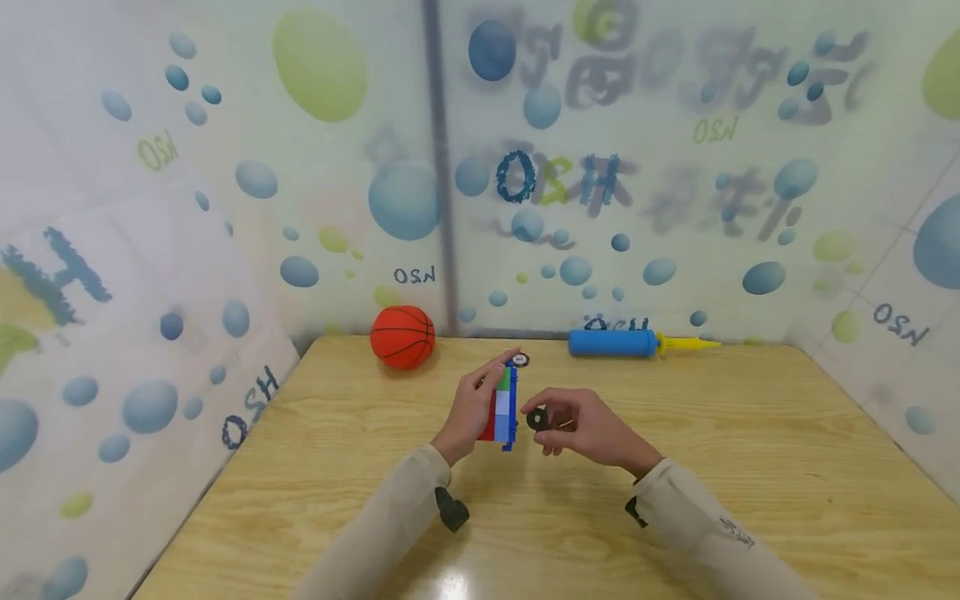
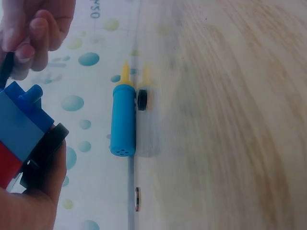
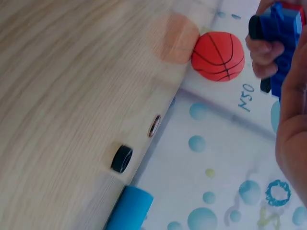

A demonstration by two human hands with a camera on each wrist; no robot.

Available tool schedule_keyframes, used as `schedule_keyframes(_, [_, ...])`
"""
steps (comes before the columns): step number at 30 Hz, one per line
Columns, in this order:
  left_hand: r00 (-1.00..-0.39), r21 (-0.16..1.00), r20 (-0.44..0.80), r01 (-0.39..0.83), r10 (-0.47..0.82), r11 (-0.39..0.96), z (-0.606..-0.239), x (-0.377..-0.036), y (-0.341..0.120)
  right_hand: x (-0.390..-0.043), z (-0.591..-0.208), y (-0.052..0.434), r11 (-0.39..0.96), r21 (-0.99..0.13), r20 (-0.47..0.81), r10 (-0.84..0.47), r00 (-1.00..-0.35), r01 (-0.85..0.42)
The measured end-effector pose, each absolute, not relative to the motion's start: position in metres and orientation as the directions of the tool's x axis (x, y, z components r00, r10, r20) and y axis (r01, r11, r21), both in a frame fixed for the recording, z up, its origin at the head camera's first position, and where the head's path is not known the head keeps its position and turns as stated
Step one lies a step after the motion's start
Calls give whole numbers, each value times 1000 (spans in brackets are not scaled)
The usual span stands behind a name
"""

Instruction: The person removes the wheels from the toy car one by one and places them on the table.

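My left hand (image 1: 468, 412) grips a toy car of building blocks (image 1: 504, 404), its blue base turned toward the right and red, green, white and light blue blocks behind. In the left wrist view, a black wheel (image 2: 50, 143) shows on the car (image 2: 24, 124) near the fingers. Just right of the car, my right hand (image 1: 592, 425) pinches a small black wheel (image 1: 537, 418) between thumb and fingertips, a small gap away from the blue base. Seen from the right wrist, the blue underside (image 3: 283, 43) has black wheels (image 3: 255, 28) at its edge.
Another black wheel (image 3: 122, 159) stands on the wooden table (image 1: 337, 500), near a small round disc (image 1: 521, 360). At the back lie a red basketball (image 1: 402, 337) on the left and a blue hand pump (image 1: 611, 342) with a yellow nozzle on the right. Patterned walls (image 1: 360, 250) enclose the table.
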State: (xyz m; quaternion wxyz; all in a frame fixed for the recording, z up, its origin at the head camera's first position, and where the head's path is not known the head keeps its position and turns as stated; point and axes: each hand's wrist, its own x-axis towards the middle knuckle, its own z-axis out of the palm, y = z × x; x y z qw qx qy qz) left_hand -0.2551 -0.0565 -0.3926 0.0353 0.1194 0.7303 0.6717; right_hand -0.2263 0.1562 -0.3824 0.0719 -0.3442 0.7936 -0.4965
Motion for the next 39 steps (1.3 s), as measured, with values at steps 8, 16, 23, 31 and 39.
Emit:
schedule_keyframes(8, [-973,998,50,60,224,36,-394,-255,-62,-239,-386,190,414,-773,179,-584,-792,-480])
schedule_keyframes(16, [-971,999,17,29,239,46,-396,-256,-64,-250,-391,219,548,-736,90,-501,-861,-396])
schedule_keyframes(23, [-964,998,-21,-2,266,70,-400,-255,-69,-260,-402,236,646,-674,12,-475,-880,-358])
schedule_keyframes(31, [-953,998,-21,-2,304,62,-398,-255,-71,-276,-410,242,743,-576,-14,-426,-905,-341])
schedule_keyframes(39, [-943,1000,-18,-9,332,27,-399,-254,-68,-290,-413,237,788,-553,-93,-380,-920,-270])
